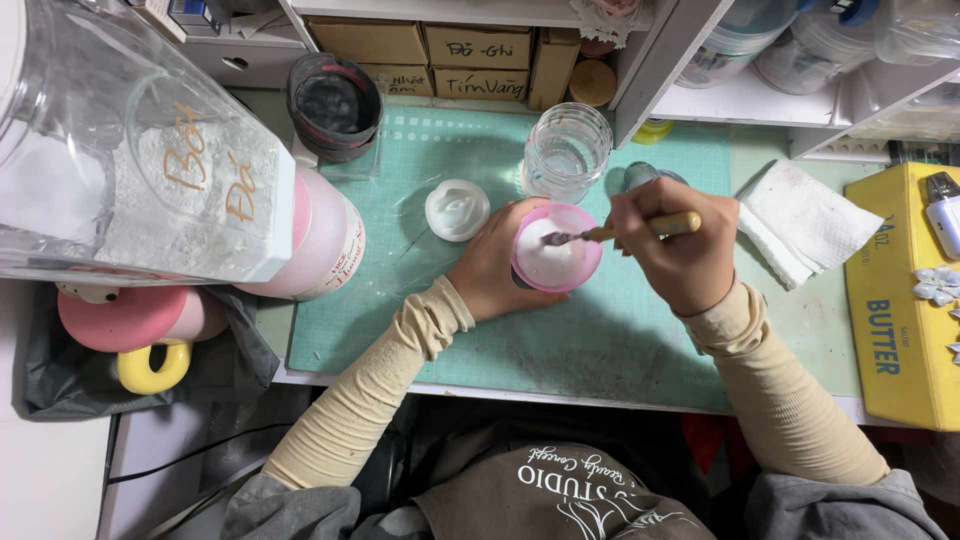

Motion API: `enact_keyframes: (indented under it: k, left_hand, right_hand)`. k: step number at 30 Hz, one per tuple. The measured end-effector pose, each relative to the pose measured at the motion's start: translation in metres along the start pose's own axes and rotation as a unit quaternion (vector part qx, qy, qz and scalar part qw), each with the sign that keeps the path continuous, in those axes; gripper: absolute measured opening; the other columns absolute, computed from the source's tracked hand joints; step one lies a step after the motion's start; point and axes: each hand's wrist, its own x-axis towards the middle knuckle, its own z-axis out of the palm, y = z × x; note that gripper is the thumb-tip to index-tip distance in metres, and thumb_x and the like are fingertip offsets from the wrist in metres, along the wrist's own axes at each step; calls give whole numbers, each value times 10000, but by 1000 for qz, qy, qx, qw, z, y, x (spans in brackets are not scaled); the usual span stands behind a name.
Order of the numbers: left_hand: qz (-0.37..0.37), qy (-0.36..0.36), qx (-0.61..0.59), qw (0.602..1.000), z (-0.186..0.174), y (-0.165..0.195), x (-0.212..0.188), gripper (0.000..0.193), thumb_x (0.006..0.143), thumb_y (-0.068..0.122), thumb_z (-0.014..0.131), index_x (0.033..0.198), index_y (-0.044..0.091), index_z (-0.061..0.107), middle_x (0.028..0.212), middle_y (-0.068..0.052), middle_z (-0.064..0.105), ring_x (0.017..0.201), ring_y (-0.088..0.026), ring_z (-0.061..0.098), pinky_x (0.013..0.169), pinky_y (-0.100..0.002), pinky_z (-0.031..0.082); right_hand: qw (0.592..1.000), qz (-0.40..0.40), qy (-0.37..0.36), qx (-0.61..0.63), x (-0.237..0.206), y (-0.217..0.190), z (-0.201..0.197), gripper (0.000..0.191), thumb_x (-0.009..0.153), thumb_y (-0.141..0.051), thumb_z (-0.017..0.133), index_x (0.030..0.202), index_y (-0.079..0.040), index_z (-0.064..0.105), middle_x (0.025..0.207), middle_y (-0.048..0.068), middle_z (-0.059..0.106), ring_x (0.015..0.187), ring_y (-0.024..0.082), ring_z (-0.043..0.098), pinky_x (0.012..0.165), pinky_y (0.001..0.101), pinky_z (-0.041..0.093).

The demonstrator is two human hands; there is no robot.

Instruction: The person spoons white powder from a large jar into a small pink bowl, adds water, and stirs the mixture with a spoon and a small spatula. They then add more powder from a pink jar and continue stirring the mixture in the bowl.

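The pink cup (556, 262), a small round vessel with a soft-looking rim and a white paste inside, stood on the green cutting mat (560, 345) near the middle of the desk (820, 320). The left hand (492, 268) was wrapped around the cup's left side, fingers closed on its wall. The right hand (678, 244) was clamped on a spatula (625, 231) with a pale wooden handle and a thin dark metal blade; the blade tip lay in the white paste. Just beyond the cup stood a clear ribbed glass jar (566, 150), open at the top, and to the left of the cup lay a white translucent lid (457, 209), round and domed. A folded white paper towel (808, 222), soft and creased, lay to the right of the right hand. At the right edge of the desk sat a yellow rectangular box (900, 320) with blue print on its face. A dark round container (333, 106) stood at the mat's far left corner. Brown cardboard boxes (440, 55) with handwritten labels filled the shelf at the back. A large clear plastic jar (140, 150) with orange handwriting held what appeared to be white powder at the near left, though the close view blurred it.
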Motion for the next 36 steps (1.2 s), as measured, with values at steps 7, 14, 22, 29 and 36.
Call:
enact_keyframes:
  k: [7, 14, 22, 29, 36]
  left_hand:
    - [20, 4, 5, 1000, -1, -1, -2, 1031, 666, 370, 966, 1484, 86, 406, 1414, -142, 530, 1367, -326, 528, 1165, -426, 439]
    - [33, 16, 6, 999, -2, 2, -3, 1004, 687, 355, 964, 1471, 86, 399, 1437, -139, 520, 1376, -331, 525, 1163, -426, 449]
    - [22, 14, 6, 1000, -3, 3, -3, 1008, 669, 364, 964, 1466, 90, 410, 1423, -128, 529, 1362, -334, 537, 1157, -424, 453]
    - [-5, 2, -3, 1000, -4, 4, -3, 1039, 654, 375, 961, 1474, 79, 396, 1399, -136, 528, 1355, -339, 521, 1155, -439, 433]
    - [3, 3, 6, 1000, -5, 6, -4, 1013, 666, 386, 961, 1465, 93, 412, 1414, -133, 531, 1359, -328, 531, 1155, -429, 447]
  right_hand:
    - [999, 30, 1, -14, 3, 0, -1, 186, 1023, -5, 682, 844, 16, 638, 771, 77, 708, 654, 107, 688, 573, 229, 539]
    - [998, 56, -30, 24, 4, 0, -3, 232, 1023, -3, 660, 796, 3, 613, 760, 69, 709, 637, 95, 673, 546, 232, 531]
    - [999, 39, -35, -4, 8, -3, -7, 217, 1004, 1, 685, 796, 21, 625, 731, 73, 700, 628, 101, 676, 548, 236, 526]
    - [998, 27, -38, 35, 8, -6, -5, 200, 995, 8, 673, 807, 23, 606, 726, 69, 692, 629, 91, 684, 549, 232, 529]
    - [1000, 31, -3, 0, 7, -9, -7, 211, 1023, 11, 673, 820, 39, 625, 745, 84, 697, 625, 102, 668, 550, 238, 525]
